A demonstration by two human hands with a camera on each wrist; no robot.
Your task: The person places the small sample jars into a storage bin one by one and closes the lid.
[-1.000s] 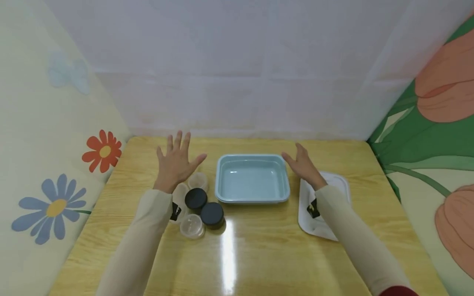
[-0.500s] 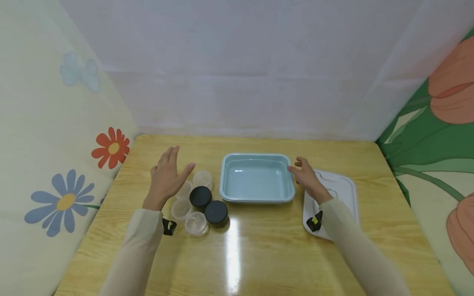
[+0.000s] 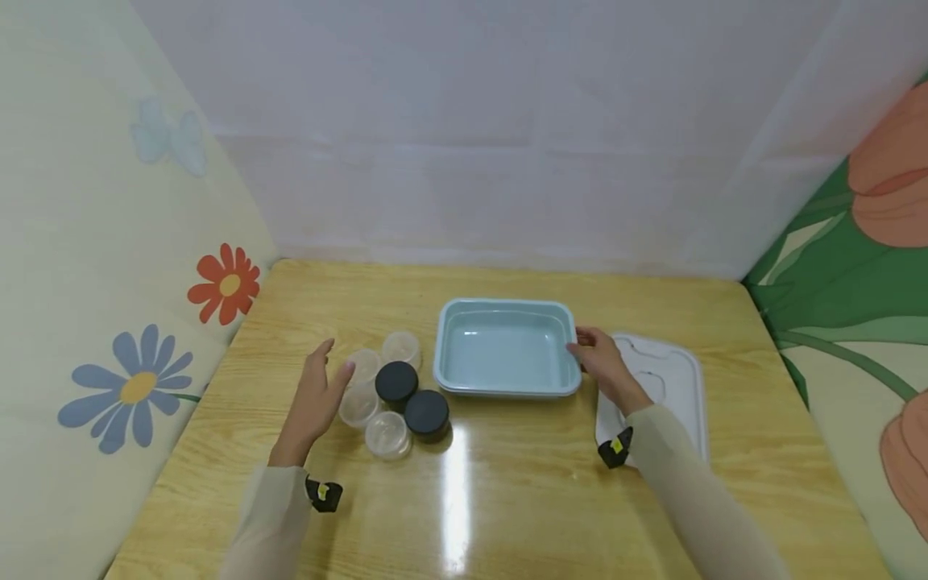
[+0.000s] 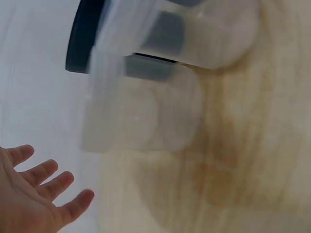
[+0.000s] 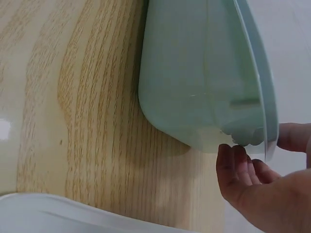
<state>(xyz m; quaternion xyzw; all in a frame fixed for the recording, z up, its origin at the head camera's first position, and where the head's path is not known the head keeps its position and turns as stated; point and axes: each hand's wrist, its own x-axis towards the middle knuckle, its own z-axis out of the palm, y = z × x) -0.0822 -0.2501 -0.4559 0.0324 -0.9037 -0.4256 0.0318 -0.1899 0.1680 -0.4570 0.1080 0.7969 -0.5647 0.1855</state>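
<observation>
both hands have come down and drawn in since a second ago, when they hovered spread above the table (image 3: 507,483). on this yellow wooden table sits a pale blue rectangular tray (image 3: 506,348), near the middle. just right of it lies a white lid (image 3: 670,379), flat. the right hand (image 3: 600,360) now pinches the tray's right rim, thumb on the rim and fingers (image 5: 235,162) curled under its edge. left of the tray stands a cluster of small round jars, four clear ones (image 3: 360,404) and two with black lids (image 3: 396,380). the left hand (image 3: 316,393) is relaxed and open, holding nothing, its fingertips just beside the nearest clear jar.
</observation>
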